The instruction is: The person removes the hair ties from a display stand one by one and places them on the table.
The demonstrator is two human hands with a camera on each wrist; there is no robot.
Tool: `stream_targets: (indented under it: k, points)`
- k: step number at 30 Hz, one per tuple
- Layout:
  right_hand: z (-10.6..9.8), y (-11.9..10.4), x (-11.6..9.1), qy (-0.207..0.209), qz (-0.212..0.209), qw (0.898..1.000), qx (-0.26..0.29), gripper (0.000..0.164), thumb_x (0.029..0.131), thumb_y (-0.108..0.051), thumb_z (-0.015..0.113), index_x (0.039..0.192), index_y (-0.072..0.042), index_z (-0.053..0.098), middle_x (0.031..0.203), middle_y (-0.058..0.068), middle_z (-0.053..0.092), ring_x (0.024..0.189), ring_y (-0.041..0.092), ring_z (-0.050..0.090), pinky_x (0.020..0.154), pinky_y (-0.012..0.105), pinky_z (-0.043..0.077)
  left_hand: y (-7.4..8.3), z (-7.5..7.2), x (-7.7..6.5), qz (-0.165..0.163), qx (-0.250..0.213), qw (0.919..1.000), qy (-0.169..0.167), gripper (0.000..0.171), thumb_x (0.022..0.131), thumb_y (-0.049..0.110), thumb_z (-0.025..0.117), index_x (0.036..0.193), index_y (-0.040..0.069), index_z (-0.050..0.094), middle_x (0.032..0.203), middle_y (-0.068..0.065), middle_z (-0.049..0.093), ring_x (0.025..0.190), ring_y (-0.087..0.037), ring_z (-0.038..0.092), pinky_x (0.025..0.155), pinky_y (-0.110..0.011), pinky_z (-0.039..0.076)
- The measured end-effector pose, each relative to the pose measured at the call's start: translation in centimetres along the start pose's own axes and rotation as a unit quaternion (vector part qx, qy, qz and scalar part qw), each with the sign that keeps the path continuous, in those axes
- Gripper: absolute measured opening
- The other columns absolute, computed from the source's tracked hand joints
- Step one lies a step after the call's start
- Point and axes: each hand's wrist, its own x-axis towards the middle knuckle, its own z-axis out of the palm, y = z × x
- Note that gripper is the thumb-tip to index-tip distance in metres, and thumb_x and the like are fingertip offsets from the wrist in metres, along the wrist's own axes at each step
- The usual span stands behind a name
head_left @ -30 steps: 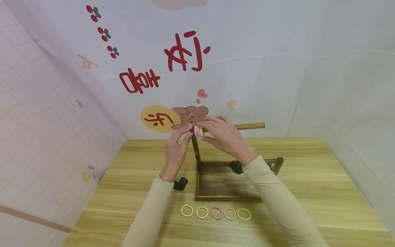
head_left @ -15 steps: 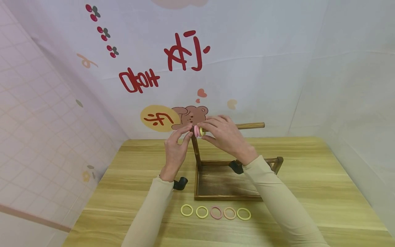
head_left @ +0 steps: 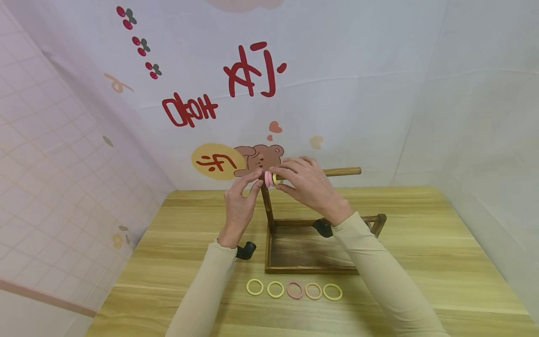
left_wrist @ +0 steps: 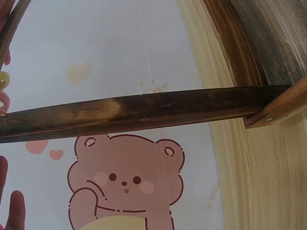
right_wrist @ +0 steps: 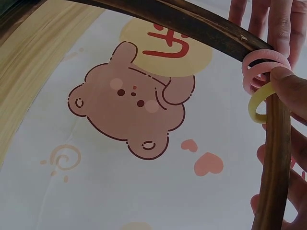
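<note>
A dark wooden stand has an upright post [head_left: 268, 210] with a rod [head_left: 343, 172] running right from its top. Two pink hair ties [head_left: 268, 179] hang on the rod against the post. Just right of them is a yellow hair tie [right_wrist: 253, 110], also round the rod. My right hand [head_left: 309, 187] pinches the yellow hair tie; in the right wrist view its thumb lies over the rod by the ties. With index finger and thumb, my left hand [head_left: 240, 206] holds the stand's top corner. The left wrist view shows only fingertips at its left edge.
Several hair ties lie in a row before the stand, among them a yellow one [head_left: 247, 287], a pink one [head_left: 288, 290] and a peach one [head_left: 306, 291]. The stand's tray base [head_left: 311, 270] sits on the wooden table [head_left: 185, 220]. A printed cloth [head_left: 358, 107] hangs behind.
Both hands stay almost still at the stand's top corner. The right hand's fingers shift very slightly at the yellow hair tie; the row on the table is unchanged.
</note>
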Motion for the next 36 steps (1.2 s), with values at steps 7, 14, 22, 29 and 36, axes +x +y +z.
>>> stream_targets:
  k: [7,14,22,29,36]
  points:
    - [0.05,0.05,-0.07,0.003,0.004,1.000,-0.003,0.046,0.087,-0.026,0.087,0.128,-0.013,0.073,0.120,0.007,0.074,0.118,0.029,0.065,0.102,0.054,0.048,0.15,-0.05,0.05,-0.003,0.007,1.0000,-0.002,0.023,0.094,0.005,0.076,0.116,0.000,0.076,0.119,-0.014,0.075,0.115,-0.031,0.070,0.098,-0.050,0.055]
    - [-0.15,-0.06,-0.10,-0.001,0.014,1.000,-0.003,0.046,0.087,-0.026,0.087,0.128,-0.013,0.073,0.120,0.008,0.073,0.117,0.030,0.065,0.102,0.054,0.048,0.05,-0.07,0.03,-0.008,0.010,0.9999,-0.006,0.023,0.095,0.007,0.076,0.117,0.001,0.077,0.120,-0.010,0.075,0.115,-0.029,0.070,0.099,-0.048,0.055]
    - [-0.10,0.06,-0.23,0.000,0.021,1.000,-0.001,0.046,0.086,-0.024,0.087,0.128,-0.013,0.073,0.118,0.007,0.073,0.114,0.029,0.065,0.102,0.054,0.047,0.10,-0.09,0.09,-0.011,0.006,0.9999,-0.005,0.023,0.095,0.008,0.075,0.117,0.001,0.077,0.121,-0.010,0.075,0.115,-0.029,0.070,0.100,-0.046,0.054]
    - [-0.30,0.06,-0.36,-0.005,0.025,1.000,-0.001,0.047,0.087,-0.024,0.087,0.130,-0.013,0.073,0.119,0.006,0.072,0.115,0.029,0.064,0.103,0.053,0.046,0.10,-0.05,0.06,-0.008,0.003,1.0000,0.000,0.024,0.094,0.006,0.076,0.117,0.002,0.077,0.120,-0.010,0.076,0.115,-0.030,0.070,0.099,-0.048,0.055]
    - [-0.57,0.11,-0.61,-0.009,0.031,0.999,-0.001,0.047,0.087,-0.025,0.087,0.130,-0.014,0.072,0.120,0.006,0.072,0.116,0.028,0.064,0.104,0.054,0.046,0.06,0.01,-0.01,-0.013,0.003,0.9999,-0.001,0.025,0.094,0.007,0.076,0.118,0.002,0.077,0.120,-0.010,0.076,0.115,-0.030,0.070,0.100,-0.049,0.054]
